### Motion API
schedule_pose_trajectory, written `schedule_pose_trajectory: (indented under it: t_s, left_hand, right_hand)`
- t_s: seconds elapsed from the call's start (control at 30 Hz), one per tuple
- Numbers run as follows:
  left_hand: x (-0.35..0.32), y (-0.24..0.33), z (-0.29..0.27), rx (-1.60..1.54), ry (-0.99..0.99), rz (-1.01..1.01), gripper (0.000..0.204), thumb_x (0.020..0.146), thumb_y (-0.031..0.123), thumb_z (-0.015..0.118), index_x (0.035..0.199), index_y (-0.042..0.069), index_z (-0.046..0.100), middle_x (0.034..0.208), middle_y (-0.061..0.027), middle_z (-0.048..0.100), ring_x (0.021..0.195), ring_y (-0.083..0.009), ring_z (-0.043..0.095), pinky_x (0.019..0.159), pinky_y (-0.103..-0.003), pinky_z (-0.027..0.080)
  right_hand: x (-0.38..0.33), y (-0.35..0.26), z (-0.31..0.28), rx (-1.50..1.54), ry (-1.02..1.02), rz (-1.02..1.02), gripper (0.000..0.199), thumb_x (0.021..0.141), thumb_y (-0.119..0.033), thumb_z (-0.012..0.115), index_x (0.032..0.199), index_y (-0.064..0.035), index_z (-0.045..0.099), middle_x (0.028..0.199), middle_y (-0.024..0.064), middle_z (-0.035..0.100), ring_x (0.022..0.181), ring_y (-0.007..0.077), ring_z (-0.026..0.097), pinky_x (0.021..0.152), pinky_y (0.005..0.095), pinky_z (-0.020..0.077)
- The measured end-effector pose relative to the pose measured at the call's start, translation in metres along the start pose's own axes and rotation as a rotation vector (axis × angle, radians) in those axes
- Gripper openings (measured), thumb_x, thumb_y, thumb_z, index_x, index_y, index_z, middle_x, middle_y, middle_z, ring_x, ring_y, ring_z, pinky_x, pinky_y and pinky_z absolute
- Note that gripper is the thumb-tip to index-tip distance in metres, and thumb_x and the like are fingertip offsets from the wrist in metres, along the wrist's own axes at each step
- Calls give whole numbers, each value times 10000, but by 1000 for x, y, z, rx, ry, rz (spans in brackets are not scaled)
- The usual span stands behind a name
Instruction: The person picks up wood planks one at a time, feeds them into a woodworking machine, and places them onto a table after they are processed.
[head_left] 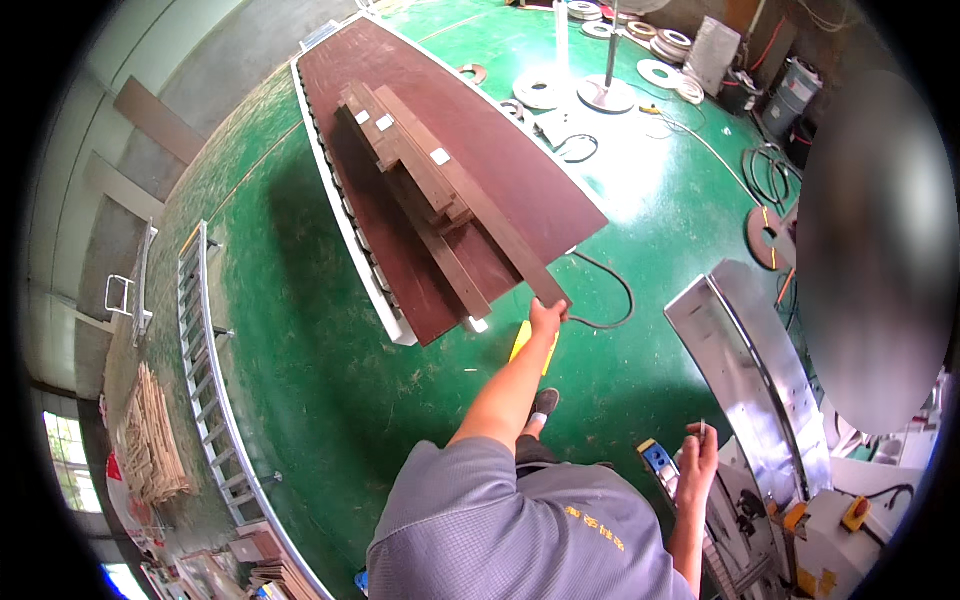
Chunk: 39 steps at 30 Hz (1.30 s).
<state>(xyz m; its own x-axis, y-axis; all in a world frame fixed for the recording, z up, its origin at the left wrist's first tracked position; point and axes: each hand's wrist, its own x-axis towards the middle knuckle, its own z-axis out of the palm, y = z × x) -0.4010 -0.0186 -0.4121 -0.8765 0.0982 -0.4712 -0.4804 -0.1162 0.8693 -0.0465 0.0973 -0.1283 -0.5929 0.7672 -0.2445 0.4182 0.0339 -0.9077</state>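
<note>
My left hand (pixel 547 318) is closed around the near end of a long brown board (pixel 500 243), which reaches past the near edge of the table. Other brown boards (pixel 395 150) of various lengths lie stacked along it, some with small white labels. They rest on a long table (pixel 530 180) with a dark red top and a white frame. My right hand (pixel 697 460) is raised at my right side, fingers curled round a small thin greyish item that I cannot make out. It is near a blue and yellow device (pixel 655 457) on a machine.
A shiny metal machine bed (pixel 745 370) stands close on my right. Along the left runs a grey roller conveyor (pixel 205 370). A dark cable (pixel 630 290) loops on the green floor past the table's near corner. Coils of edging strip (pixel 657 73) lie at the far right.
</note>
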Motion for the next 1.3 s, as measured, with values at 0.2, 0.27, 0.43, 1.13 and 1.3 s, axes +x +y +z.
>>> schedule_pose_trajectory:
  t_s: [0.2,0.27,0.43,1.13,1.3]
  left_hand:
    - [-91,26,-27,-179,-119,-58,382,868,44,739,1188,15,532,940,-71,675,715,-144,636,628,-294,534]
    - [-123,78,-28,-229,-144,43,367,871,62,744,1178,5,551,962,-66,673,761,-139,639,665,-287,534]
    - [-179,217,-50,-123,-111,469,376,845,189,759,1134,-2,613,989,-69,680,842,-155,657,769,-316,546]
    - [-424,413,25,447,-261,2060,441,610,135,947,969,115,691,860,15,624,731,-212,536,616,-331,462]
    - [-423,402,35,434,-308,2070,437,653,136,939,1008,119,684,892,14,624,756,-215,533,619,-342,462]
  right_hand:
    - [24,-77,59,-218,-289,-81,397,952,-98,545,1328,28,527,764,45,469,689,116,468,717,291,465]
    - [39,-67,64,-253,-356,-182,429,976,-107,504,1379,37,498,791,76,501,712,136,486,743,300,475]
    - [55,-97,70,-160,-583,-310,454,1021,-109,437,1462,0,451,931,80,593,724,134,487,685,282,441]
    - [-13,-249,45,521,-255,-1501,731,755,131,648,1442,-42,468,1340,206,603,1151,414,636,933,437,558]
    - [-30,-244,19,448,-274,-1290,714,770,144,630,1436,-77,497,1303,207,631,1156,400,638,942,418,554]
